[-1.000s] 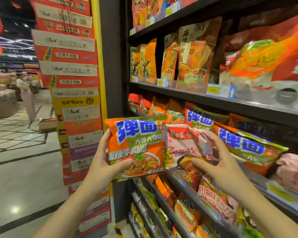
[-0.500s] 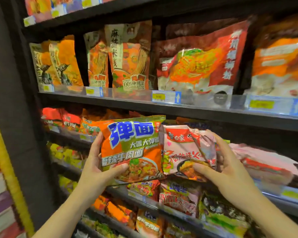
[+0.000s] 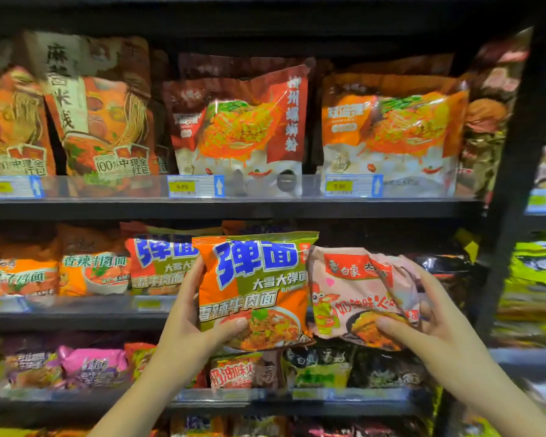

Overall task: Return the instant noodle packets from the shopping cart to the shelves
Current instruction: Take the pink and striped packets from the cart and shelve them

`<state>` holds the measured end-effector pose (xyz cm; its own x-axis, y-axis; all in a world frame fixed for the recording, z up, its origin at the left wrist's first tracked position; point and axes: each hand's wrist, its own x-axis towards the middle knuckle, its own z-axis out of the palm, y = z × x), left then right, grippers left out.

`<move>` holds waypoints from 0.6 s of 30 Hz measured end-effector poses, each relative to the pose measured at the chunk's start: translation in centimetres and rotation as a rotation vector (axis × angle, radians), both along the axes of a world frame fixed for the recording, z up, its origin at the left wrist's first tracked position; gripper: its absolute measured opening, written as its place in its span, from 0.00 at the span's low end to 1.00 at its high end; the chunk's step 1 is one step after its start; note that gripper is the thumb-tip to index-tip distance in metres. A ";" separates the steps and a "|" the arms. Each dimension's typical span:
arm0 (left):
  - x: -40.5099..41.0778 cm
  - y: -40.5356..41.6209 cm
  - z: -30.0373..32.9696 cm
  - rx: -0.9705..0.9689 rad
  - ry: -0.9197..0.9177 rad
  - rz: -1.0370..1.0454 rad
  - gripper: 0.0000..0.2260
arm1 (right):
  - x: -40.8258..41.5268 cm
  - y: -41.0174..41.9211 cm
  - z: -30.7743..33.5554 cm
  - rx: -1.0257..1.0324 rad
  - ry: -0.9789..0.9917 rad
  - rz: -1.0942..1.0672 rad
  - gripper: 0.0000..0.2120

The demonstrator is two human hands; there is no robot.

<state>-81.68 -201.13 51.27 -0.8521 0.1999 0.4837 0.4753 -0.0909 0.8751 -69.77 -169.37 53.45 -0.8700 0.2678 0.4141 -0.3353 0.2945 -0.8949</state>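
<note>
— What was the left hand (image 3: 189,329) doing?

— It gripped an orange-and-green noodle packet (image 3: 256,288) by its left edge, thumb pressed on the front near the bottom, fingers curled behind. The packet was upright and raised in front of the middle shelf (image 3: 76,313).

— And the right hand (image 3: 435,335)?

— It was clamped on a pink noodle packet (image 3: 356,294), thumb on the front at the lower edge, fingers wrapped round the crumpled right side. That packet tilted a little and its left edge touched the orange one.

— Were they on a shelf?

— No, both were held in the air before the shelving, level with the middle row.

— What sat behind them?

— A matching orange-and-green packet (image 3: 161,263) stood on the middle shelf just left of the held one. The upper shelf (image 3: 234,209) carried large red and orange bags (image 3: 243,121) behind yellow price tags (image 3: 181,186). The lower shelf (image 3: 265,402) held pink, green and dark packets, somewhat blurred.
</note>
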 end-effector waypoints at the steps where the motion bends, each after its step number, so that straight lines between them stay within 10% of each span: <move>1: -0.2 0.5 -0.1 -0.008 -0.002 -0.002 0.46 | 0.3 0.6 -0.1 -0.014 0.002 -0.006 0.39; 18: -4.8 3.6 1.9 -0.029 0.112 0.188 0.43 | -3.4 4.3 3.8 0.071 0.040 0.332 0.38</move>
<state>-86.47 -197.52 53.21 -0.8168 0.0577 0.5741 0.5763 0.0332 0.8166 -73.14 -165.07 57.28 -0.8876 -0.0578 0.4569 -0.4575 0.2245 -0.8604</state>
